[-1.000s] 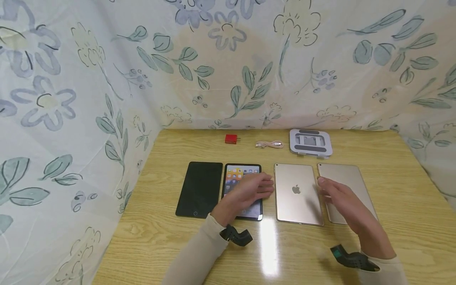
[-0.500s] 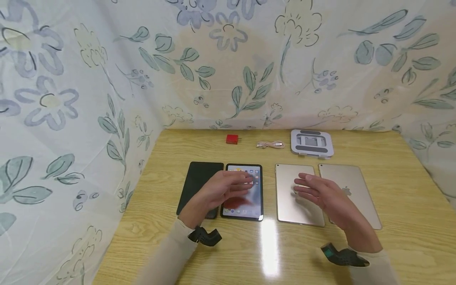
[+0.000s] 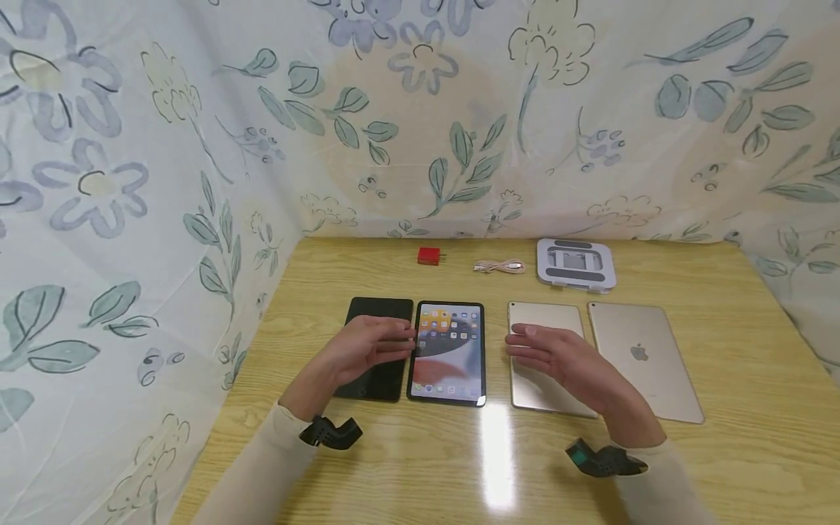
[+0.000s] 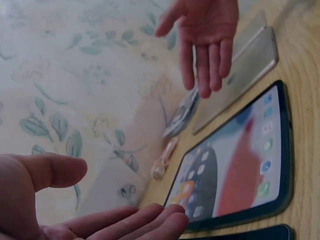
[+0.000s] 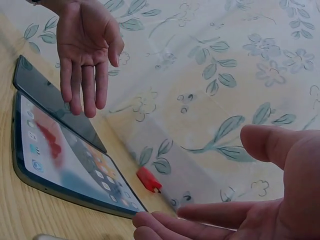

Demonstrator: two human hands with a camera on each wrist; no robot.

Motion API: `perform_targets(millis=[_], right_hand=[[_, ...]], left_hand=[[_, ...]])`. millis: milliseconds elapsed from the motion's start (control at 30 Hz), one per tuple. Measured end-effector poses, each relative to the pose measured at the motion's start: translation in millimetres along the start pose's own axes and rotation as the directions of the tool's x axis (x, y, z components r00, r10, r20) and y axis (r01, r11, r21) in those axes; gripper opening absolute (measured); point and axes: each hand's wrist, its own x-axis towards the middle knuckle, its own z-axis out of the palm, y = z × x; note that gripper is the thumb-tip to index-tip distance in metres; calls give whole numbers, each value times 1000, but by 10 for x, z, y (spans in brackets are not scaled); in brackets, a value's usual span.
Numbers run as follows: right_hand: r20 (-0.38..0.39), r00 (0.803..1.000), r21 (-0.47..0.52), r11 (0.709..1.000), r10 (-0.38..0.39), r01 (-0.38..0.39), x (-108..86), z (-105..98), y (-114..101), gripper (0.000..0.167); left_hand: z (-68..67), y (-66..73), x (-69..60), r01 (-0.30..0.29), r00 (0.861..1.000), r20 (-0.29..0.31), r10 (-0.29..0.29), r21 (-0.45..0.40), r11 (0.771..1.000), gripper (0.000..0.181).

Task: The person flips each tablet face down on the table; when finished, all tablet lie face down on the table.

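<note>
My left hand (image 3: 354, 354) hovers over the dark tablet (image 3: 380, 380), fingers extended toward the right and nothing held. Between the hands lies a tablet with its screen lit (image 3: 448, 364), showing app icons. Above the left part of a gold tablet (image 3: 547, 391), my right hand (image 3: 571, 364) is held with fingers nearly straight, also empty. A second gold tablet (image 3: 656, 357), logo side up, lies to its right. In the left wrist view the right hand (image 4: 207, 40) shows its palm; the right wrist view shows the left palm (image 5: 87, 50) facing across.
Along the back of the wooden table (image 3: 420, 467) are a red charger (image 3: 429, 256), a coiled pink cable (image 3: 500, 267) and a grey-white stand (image 3: 576, 265). Floral cloth (image 3: 394, 146) rises behind the table and on its left side.
Both hands have moved left: the left from the lit tablet to above the dark one, the right from the far-right gold tablet to the other gold one. The tablets stay in place.
</note>
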Motion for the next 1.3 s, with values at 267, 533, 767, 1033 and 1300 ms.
perform_targets(millis=[267,533,767,1033,1300], right_hand=[[2,998,-11,998,57,-57,143,113,53,71],[-6,996,-7,996,92,-92,204,166,110,70],[-2,994,12,994,107,-107,205,194,140,70],[-1,994,18,994,111,-111,203,191,140,66],[5,995,30,994,104,-104,210,215,133,65]], left_hand=[[-44,-58,7,41,998,-46,-42,-10,999,51],[-17,-75,43,64,997,-49,-63,20,998,52],[9,-71,57,65,997,-48,-62,72,995,54],[77,-94,111,61,997,-54,-55,119,991,51],[166,-95,141,53,998,-49,-47,128,990,53]])
